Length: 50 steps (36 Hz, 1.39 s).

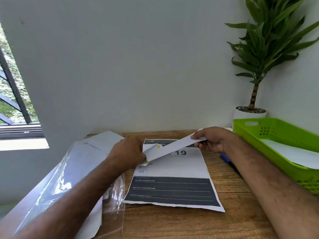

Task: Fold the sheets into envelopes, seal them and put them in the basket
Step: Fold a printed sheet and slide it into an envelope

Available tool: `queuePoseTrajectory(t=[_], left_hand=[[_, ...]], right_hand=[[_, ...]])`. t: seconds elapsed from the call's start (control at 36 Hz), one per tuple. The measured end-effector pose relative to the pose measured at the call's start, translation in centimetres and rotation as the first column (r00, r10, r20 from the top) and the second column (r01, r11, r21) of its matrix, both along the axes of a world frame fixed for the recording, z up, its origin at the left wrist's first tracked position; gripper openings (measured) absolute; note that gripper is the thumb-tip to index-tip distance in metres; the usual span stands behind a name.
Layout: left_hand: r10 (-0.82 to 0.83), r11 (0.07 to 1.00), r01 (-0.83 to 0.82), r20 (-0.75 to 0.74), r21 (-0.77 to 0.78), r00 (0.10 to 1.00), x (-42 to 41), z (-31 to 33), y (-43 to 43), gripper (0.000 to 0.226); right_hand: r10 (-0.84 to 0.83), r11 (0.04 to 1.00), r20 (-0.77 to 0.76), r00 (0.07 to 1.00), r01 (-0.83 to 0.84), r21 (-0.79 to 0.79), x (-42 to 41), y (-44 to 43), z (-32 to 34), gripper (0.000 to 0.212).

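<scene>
- One wooden table (pixel 181 225) runs along a pale wall and carries everything else.
- One potted plant (pixel 265 40) stands in a white pot at the far right corner, just behind the basket.
- One clear plastic pack of white paper (pixel 57 178) lies along the table's left edge. A few loose white sheets (pixel 107 140) show at its far end; I cannot count them.
- One green basket (pixel 283 128) sits at the right edge of the table. One white paper (pixel 290 152) lies flat inside it.
- One printed sheet (pixel 172 190) lies flat at the middle of the table, with dark bands at its top and bottom and "19" near the top.
- One folded white envelope (pixel 172 147) is held in the air over the far part of the printed sheet. It slants from lower left to upper right, with a small yellow spot near its left end.
- The two hands each hold one end of the envelope.
- The left hand (pixel 127 150) is seen from the back, its fingers curled round the lower left end, whose corner sticks out below them.
- The right hand (pixel 214 140) pinches the upper right end between thumb and curled fingers.
- One blue pen (pixel 226 159) lies on the table between the printed sheet and the basket, partly hidden by the right forearm.
</scene>
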<state>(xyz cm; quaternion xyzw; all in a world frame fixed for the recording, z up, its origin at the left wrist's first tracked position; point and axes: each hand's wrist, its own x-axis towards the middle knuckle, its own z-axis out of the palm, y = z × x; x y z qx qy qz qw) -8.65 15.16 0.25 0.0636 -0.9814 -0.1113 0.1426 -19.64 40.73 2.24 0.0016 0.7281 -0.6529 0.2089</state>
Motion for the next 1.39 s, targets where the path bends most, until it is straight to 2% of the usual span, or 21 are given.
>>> queuePoseTrajectory(t=[0.14, 0.28, 0.39, 0.53, 0.58, 0.72, 0.92, 1.0, 1.08, 1.14, 1.22, 1.39], left_hand=[[-0.020, 0.994, 0.014, 0.054, 0.109, 0.998, -0.2, 0.1, -0.2, 0.011], [-0.036, 0.984, 0.030, 0.028, 0.177, 0.999, -0.4, 0.0, -0.1, 0.023], [-0.017, 0.986, 0.018, -0.011, 0.165, 1.000, -0.5, -0.3, 0.2, 0.021], [0.001, 0.987, 0.017, -0.115, 0.159, 0.993, -0.3, -0.1, 0.6, 0.025], [0.006, 0.986, 0.020, -0.156, 0.167, 0.988, -0.2, -0.1, 0.6, 0.024], [0.022, 0.984, 0.021, -0.240, 0.175, 0.971, -0.1, 0.0, 0.8, 0.025], [0.067, 0.994, -0.040, -0.291, 0.098, 0.954, 0.1, 0.4, 0.6, 0.029], [0.030, 0.998, -0.010, -0.323, 0.063, 0.946, 0.2, 0.4, 1.1, 0.030], [-0.066, 0.996, 0.082, -0.357, 0.028, 0.932, 0.4, 0.5, 2.5, 0.032], [-0.119, 0.991, 0.132, -0.385, 0.009, 0.915, 0.7, 0.5, 3.4, 0.033], [-0.158, 0.986, 0.165, -0.408, -0.017, 0.899, 0.9, 0.4, 4.4, 0.031], [-0.203, 0.977, 0.210, -0.397, -0.024, 0.895, 1.1, 0.1, 4.8, 0.029]], right_hand=[[-0.057, 0.998, -0.012, 0.998, 0.057, 0.007, 0.0, -0.3, -0.3, 0.007], [-0.116, 0.993, -0.103, 0.988, 0.119, 0.021, 0.7, -2.2, -0.6, 0.012], [-0.172, 0.985, -0.200, 0.965, 0.170, -0.026, 2.2, -4.5, -0.8, 0.004], [-0.207, 0.975, -0.243, 0.948, 0.180, -0.126, 4.5, -7.2, -0.8, 0.017], [-0.160, 0.982, -0.230, 0.960, 0.132, -0.134, 5.3, -8.0, -1.0, 0.025], [0.029, 0.999, -0.194, 0.981, -0.032, -0.014, 6.8, -8.9, -1.4, 0.040], [-0.002, 0.994, -0.346, 0.938, 0.039, 0.100, 6.5, -8.4, -1.0, 0.019], [-0.003, 0.998, -0.370, 0.929, 0.026, 0.056, 6.8, -8.1, -0.9, 0.016], [0.004, 0.998, -0.366, 0.931, -0.029, -0.063, 7.3, -8.0, -0.8, 0.009], [0.020, 0.992, -0.381, 0.924, -0.066, -0.107, 7.5, -8.0, -0.9, 0.011], [0.043, 0.992, -0.396, 0.917, -0.087, -0.093, 7.7, -8.2, -1.2, 0.023], [-0.189, 0.943, -0.260, 0.947, 0.101, -0.318, 7.2, -8.8, -1.2, 0.018]])
